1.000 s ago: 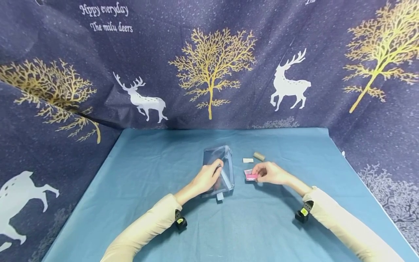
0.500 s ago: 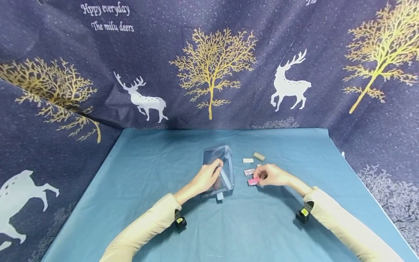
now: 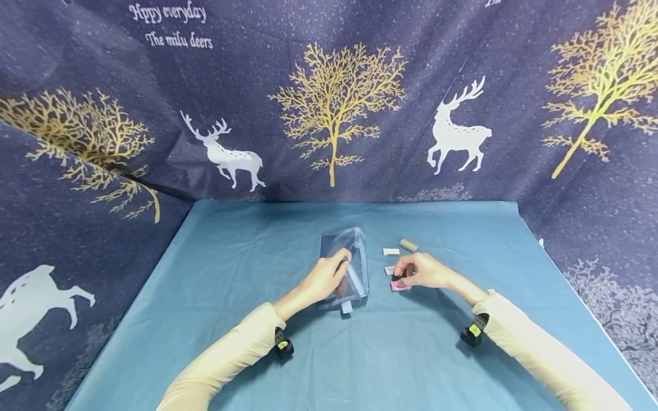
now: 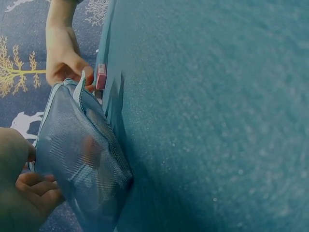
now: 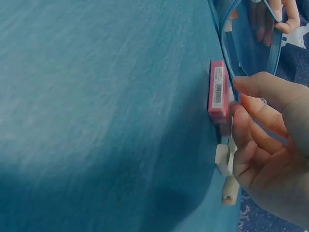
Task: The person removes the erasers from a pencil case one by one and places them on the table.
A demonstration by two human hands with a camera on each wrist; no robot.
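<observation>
In the head view my left hand [image 3: 328, 278] grips a bluish see-through mesh zip pouch [image 3: 334, 240] lying on the table. The left wrist view shows the pouch [image 4: 72, 130] with its zip side parted; a blurred reddish shape shows through the mesh. My right hand [image 3: 424, 270] is over a small pink block [image 3: 394, 287], which rests on the table. In the right wrist view that pink block [image 5: 218, 92] bears a barcode label, and the thumb and fingers stand apart beside it, nothing visible between them. A pale pink block [image 3: 389, 270] lies partly hidden beyond the right hand.
A small white block [image 3: 390, 252] and a tan cylinder [image 3: 408, 245] lie behind the right hand. A pale tab [image 3: 346, 308] sticks out at the pouch's near end. Blue cloth [image 3: 247, 257] covers the table, and a patterned curtain [image 3: 288, 160] stands behind it.
My right hand has drawn the pink block off the pale pink one toward me and set it down, then shifted slightly away from me. The left hand keeps its grip on the pouch.
</observation>
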